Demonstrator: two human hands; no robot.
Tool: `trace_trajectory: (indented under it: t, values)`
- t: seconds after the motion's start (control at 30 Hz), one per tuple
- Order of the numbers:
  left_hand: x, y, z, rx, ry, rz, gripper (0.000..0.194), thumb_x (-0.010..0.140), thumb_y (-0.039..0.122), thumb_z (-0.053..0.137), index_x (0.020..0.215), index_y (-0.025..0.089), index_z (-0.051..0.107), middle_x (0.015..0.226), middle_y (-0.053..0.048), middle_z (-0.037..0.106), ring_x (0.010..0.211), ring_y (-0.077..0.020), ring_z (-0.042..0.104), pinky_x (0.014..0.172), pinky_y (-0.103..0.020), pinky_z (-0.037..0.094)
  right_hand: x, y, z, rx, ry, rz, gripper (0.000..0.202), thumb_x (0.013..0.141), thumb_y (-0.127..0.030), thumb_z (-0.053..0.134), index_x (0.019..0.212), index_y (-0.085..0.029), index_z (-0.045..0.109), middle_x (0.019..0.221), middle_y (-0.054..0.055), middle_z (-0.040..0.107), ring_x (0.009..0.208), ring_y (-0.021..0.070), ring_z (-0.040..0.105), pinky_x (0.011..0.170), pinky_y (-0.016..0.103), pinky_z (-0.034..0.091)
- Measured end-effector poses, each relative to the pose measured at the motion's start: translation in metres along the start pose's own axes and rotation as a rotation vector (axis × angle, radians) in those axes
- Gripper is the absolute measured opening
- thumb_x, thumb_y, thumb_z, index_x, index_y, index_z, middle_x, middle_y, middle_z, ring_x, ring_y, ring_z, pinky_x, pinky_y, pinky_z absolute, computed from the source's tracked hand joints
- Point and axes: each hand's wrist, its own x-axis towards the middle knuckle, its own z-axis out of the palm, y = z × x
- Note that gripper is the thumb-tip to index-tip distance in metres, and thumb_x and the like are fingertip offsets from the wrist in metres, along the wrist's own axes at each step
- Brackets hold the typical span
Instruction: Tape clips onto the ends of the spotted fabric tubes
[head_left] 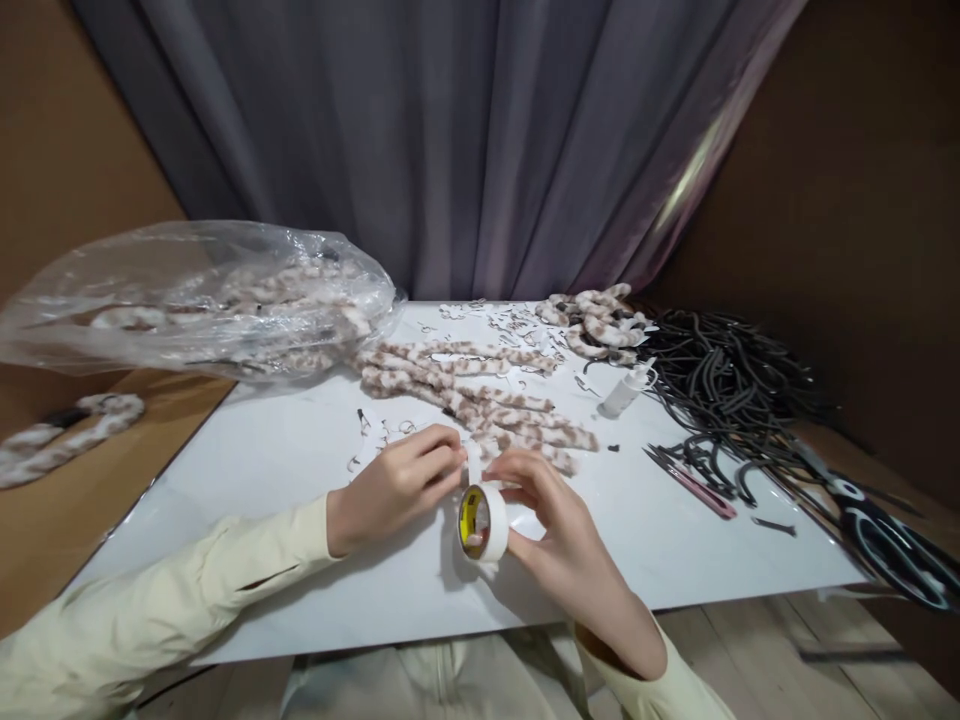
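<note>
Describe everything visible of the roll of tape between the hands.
The roll of tape is a white ring around a yellow core with darker printing inside. It looks like paper or plastic tape. It stands on edge, its open side turned toward the left, near the table's front edge; whether it touches the tabletop is unclear. The right hand grips its right side. A short white strip rises from its top to the left hand's fingertips.

One left hand (401, 485) and one right hand (562, 525) are flanking one tape roll (495, 522). Right of the right hand, one bottle (624, 393), one pink tool (697, 485), one pair of scissors (855, 505) and dozens of black tubes (724, 375) are lying. Beyond both hands, probably six or more furry strips (420, 383) are overlapping; beyond the left, one bag (225, 270) is resting.
</note>
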Motion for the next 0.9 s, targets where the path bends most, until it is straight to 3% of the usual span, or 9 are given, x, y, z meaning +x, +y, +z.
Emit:
trace_trajectory:
  t: [0.13,0.23,0.3,0.43,0.53,0.63,0.73,0.9]
  values:
    - [-0.001,0.000,0.001,0.169,0.016,0.113,0.014,0.089,0.012,0.044,0.081,0.014,0.055,0.087,-0.008,0.061,0.077,-0.0129,0.059,0.068,-0.023,0.051,0.000,0.004,0.005,0.549,-0.030,0.324,0.024,0.074,-0.020,0.061,0.095,-0.023,0.049,0.106,0.006,0.056,0.095,0.0195,0.061,0.077,0.030,0.051]
    - [-0.001,0.000,-0.001,0.261,0.033,0.193,0.013,0.090,0.015,0.044,0.087,0.014,0.056,0.087,-0.009,0.063,0.076,-0.0142,0.061,0.064,-0.023,0.052,0.005,0.006,0.003,0.813,0.031,0.431,0.028,0.062,-0.011,0.058,0.087,-0.021,0.051,0.097,0.005,0.061,0.092,0.0228,0.062,0.084,0.036,0.048]
    - [0.000,-0.001,-0.003,0.276,0.036,0.246,0.014,0.091,0.016,0.042,0.090,0.013,0.056,0.085,-0.010,0.064,0.074,-0.0147,0.062,0.063,-0.023,0.052,0.009,0.006,0.000,0.904,0.027,0.480,0.025,0.061,-0.013,0.055,0.085,-0.020,0.052,0.088,0.006,0.064,0.090,0.0246,0.063,0.090,0.041,0.045]
    - [0.002,-0.001,-0.006,0.256,-0.023,0.350,0.021,0.092,0.012,0.036,0.096,0.013,0.056,0.081,-0.011,0.065,0.073,-0.0165,0.063,0.063,-0.026,0.053,0.015,0.003,-0.003,0.861,-0.042,0.559,0.011,0.074,-0.029,0.059,0.079,-0.021,0.054,0.077,0.006,0.065,0.081,0.0237,0.064,0.081,0.038,0.050]
    - [0.003,-0.001,-0.004,0.242,-0.051,0.392,0.022,0.091,0.008,0.034,0.092,0.011,0.056,0.078,-0.012,0.065,0.067,-0.0164,0.063,0.059,-0.026,0.052,0.016,0.006,-0.003,0.850,-0.007,0.596,0.017,0.068,-0.028,0.070,0.073,-0.022,0.055,0.071,0.004,0.063,0.070,0.0211,0.065,0.067,0.032,0.052]
    - [0.004,-0.001,-0.002,0.276,-0.013,0.517,0.021,0.091,0.008,0.035,0.085,0.011,0.054,0.079,-0.015,0.066,0.064,-0.0183,0.063,0.057,-0.030,0.053,0.012,0.010,-0.002,0.923,0.008,0.625,0.022,0.062,-0.019,0.076,0.073,-0.021,0.057,0.067,0.001,0.061,0.067,0.0181,0.065,0.064,0.029,0.051]
    - [0.005,-0.001,-0.001,0.297,0.003,0.576,0.020,0.091,0.009,0.036,0.082,0.010,0.054,0.079,-0.018,0.066,0.063,-0.0195,0.063,0.056,-0.032,0.054,0.010,0.011,0.000,0.968,-0.040,0.686,0.017,0.065,-0.019,0.075,0.073,-0.020,0.061,0.067,0.001,0.063,0.065,0.0162,0.065,0.062,0.027,0.050]
    - [0.003,-0.002,0.000,0.297,0.016,0.601,0.019,0.090,0.009,0.036,0.086,0.007,0.055,0.080,-0.018,0.066,0.066,-0.0203,0.064,0.059,-0.033,0.056,0.011,0.011,0.007,0.962,-0.037,0.877,0.014,0.072,-0.032,0.070,0.071,-0.019,0.064,0.062,0.002,0.064,0.054,0.0142,0.060,0.049,0.024,0.046]
